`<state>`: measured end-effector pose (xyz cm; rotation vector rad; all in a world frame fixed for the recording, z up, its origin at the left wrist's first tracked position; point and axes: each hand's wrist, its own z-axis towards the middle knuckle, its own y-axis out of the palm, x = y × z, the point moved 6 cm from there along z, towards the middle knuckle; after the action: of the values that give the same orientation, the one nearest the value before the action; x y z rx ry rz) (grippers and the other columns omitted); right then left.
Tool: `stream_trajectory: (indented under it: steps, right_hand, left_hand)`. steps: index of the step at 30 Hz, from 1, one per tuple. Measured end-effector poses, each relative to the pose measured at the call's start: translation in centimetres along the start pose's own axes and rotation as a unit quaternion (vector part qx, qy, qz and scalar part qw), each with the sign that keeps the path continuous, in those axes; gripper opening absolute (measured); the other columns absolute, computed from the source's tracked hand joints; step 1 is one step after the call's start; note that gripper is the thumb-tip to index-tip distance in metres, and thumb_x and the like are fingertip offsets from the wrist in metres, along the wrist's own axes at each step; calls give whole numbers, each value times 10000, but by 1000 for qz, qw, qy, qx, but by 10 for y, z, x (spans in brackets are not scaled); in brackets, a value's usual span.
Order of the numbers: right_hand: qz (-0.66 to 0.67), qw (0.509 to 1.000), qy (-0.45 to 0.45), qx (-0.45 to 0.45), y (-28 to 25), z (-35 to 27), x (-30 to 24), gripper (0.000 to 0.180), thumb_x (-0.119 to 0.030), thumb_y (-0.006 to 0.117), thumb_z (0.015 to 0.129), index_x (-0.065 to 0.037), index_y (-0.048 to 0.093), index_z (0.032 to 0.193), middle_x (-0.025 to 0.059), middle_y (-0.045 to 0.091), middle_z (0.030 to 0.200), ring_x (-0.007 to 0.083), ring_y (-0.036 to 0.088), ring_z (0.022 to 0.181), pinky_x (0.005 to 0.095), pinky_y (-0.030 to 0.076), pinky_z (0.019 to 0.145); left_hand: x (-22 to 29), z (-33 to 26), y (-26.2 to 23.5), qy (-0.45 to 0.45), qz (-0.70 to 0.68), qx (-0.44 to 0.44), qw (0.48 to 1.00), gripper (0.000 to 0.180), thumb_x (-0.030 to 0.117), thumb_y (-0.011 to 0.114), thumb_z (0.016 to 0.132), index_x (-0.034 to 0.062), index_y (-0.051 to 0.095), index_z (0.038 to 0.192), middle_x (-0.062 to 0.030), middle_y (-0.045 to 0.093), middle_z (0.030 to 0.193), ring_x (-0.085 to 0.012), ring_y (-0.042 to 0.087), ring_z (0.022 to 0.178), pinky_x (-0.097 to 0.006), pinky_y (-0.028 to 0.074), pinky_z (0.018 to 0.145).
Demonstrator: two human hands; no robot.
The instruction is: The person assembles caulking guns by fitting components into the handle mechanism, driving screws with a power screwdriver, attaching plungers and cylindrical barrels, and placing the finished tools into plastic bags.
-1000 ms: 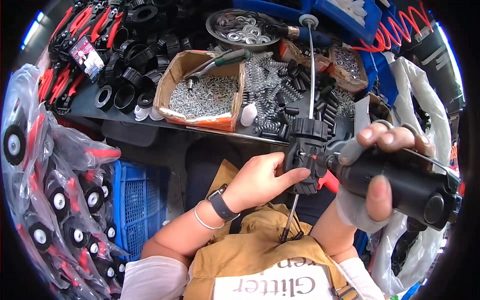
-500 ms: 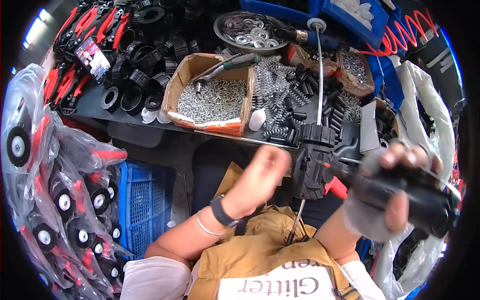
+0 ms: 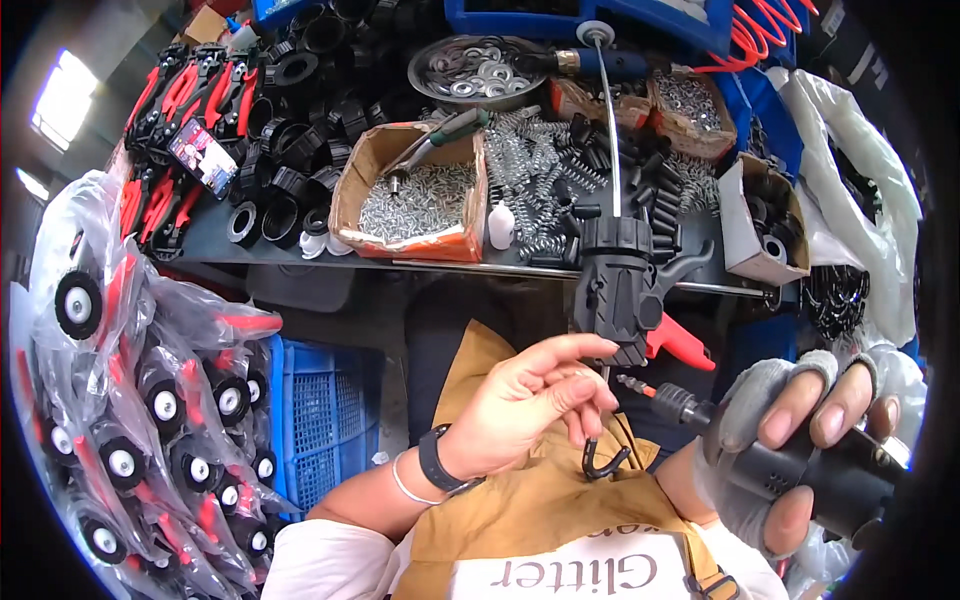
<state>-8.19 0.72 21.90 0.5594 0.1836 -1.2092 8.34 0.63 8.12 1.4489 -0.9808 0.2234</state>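
Note:
A black caulking gun body [image 3: 612, 290] with a red handle [image 3: 680, 343] stands upright in front of me at the table's front edge. Through it runs a long metal rod [image 3: 612, 130], with a pale disc on top and a black hook at the bottom. My left hand [image 3: 535, 395] is at its lower end, index finger stretched to the body, thumb pressed to the curled fingers; anything between them is hidden. In a grey fingerless glove, my right hand [image 3: 800, 430] grips a black power screwdriver [image 3: 800, 480]. Its bit [image 3: 635, 385] points at the gun's lower end, apart from it.
On the table are a cardboard box [image 3: 475, 235] of screws, springs [image 3: 515, 165], black tubes [image 3: 665, 205], a metal bowl [image 3: 425, 85] of washers and black rings [image 3: 280, 220]. Bagged wheeled parts [image 3: 120, 460] and a blue crate [image 3: 285, 430] stand left. A red coiled hose [image 3: 745, 45] hangs right.
My left hand has moved down to the caulking gun's lower end. The power screwdriver has dropped lower and its bit has drawn away from the body. The view has shifted somewhat.

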Motion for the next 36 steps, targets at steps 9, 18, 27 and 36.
stream_trajectory:
  steps: [9,18,27,36]
  right_hand:
    - [6,999,34,33,10,-4,-13,726,-148,821,765,-34,378,1329,84,467,1039,230,565,844,292,522,585]
    - [10,999,12,37,4,-5,-21,708,-149,816,787,-13,373,1321,88,470,1037,222,573,830,283,526,563]
    - [43,999,9,3,-12,2,-10,694,-154,769,818,15,383,1369,97,451,1101,210,519,953,254,503,476]
    - [-163,984,75,6,-56,46,49,634,-147,663,843,13,392,1393,201,587,1158,319,602,1050,337,582,668]
  left_hand:
    - [-35,0,18,-52,-133,-39,989,264,306,553,1029,45,588,1014,-34,630,824,-40,435,559,-188,310,495]
    - [-37,0,22,49,-17,-53,997,299,320,500,1057,47,557,951,-42,562,731,-67,447,591,-211,312,510]
    - [-11,10,9,16,-167,66,984,495,463,379,1065,18,596,1064,-12,447,575,-121,388,446,-266,318,426]
    - [32,23,-20,145,-96,139,975,209,161,452,1067,36,529,1216,-134,682,1008,-171,659,694,-235,519,514]
